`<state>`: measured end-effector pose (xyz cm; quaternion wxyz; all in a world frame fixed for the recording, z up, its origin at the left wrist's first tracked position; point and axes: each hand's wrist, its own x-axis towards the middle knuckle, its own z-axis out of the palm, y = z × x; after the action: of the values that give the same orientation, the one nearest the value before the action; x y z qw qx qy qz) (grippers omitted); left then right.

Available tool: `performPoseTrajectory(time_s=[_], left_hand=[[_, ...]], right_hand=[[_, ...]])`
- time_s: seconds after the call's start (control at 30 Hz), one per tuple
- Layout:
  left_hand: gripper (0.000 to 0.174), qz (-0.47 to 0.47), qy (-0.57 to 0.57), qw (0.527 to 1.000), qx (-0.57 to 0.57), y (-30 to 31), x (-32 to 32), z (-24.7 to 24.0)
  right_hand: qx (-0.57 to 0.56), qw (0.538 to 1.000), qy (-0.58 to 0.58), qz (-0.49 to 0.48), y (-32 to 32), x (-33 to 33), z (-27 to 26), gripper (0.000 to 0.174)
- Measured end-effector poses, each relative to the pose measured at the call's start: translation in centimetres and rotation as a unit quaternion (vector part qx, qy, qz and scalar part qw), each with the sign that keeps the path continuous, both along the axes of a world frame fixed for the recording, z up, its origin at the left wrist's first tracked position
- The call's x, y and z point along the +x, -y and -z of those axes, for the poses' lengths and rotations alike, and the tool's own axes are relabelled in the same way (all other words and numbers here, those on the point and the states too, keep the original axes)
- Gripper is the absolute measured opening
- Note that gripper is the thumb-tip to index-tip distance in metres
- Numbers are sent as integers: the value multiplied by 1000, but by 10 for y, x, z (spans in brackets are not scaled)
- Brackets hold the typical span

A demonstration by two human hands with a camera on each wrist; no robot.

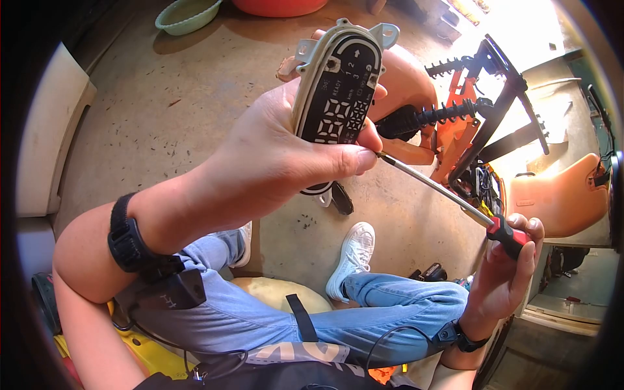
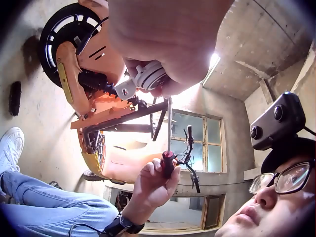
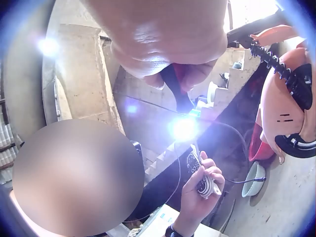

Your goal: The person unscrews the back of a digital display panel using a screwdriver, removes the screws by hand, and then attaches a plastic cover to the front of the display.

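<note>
display unit (image 1: 338,97) stands upright and slightly tilted in the left hand (image 1: 260,146), raised over the floor (image 1: 162,123), its dark face with pale segmented digits turned to the head camera. from the left, a pale box-like piece (image 1: 49,136) stands at the edge of the view, and a black strap (image 1: 123,234) circles the left wrist. a pale green bowl (image 1: 188,18) rests on the floor further off, with a red basin (image 1: 279,5) to its right. the left hand grips the unit, its thumb laid across the lower part of the face and its fingers wrapped behind. light-coloured mounting tabs stick out from the casing. below the unit a small dark piece (image 1: 341,198) lies on the floor, near a white shoe (image 1: 354,253). further right, the metal shaft of a screwdriver (image 1: 435,188) slopes up to the left thumb; whether its tip touches the unit i can't tell. behind are an orange body panel (image 1: 406,84), a coil spring (image 1: 448,116) and a black metal frame (image 1: 491,123). the right hand (image 1: 500,279) pinches the red and black handle between thumb and fingers. just beyond it, a smooth orange part (image 1: 552,198) curves at the right.
</note>
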<state>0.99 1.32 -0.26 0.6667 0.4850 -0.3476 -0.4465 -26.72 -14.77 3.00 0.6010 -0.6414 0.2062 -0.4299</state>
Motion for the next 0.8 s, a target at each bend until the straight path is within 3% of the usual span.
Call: performPoseTrajectory(time_s=[0.8], left_hand=[[60, 1, -3, 1000, 13, -1, -2, 0]], right_hand=[[34, 999, 3, -12, 1, 0, 1, 37]])
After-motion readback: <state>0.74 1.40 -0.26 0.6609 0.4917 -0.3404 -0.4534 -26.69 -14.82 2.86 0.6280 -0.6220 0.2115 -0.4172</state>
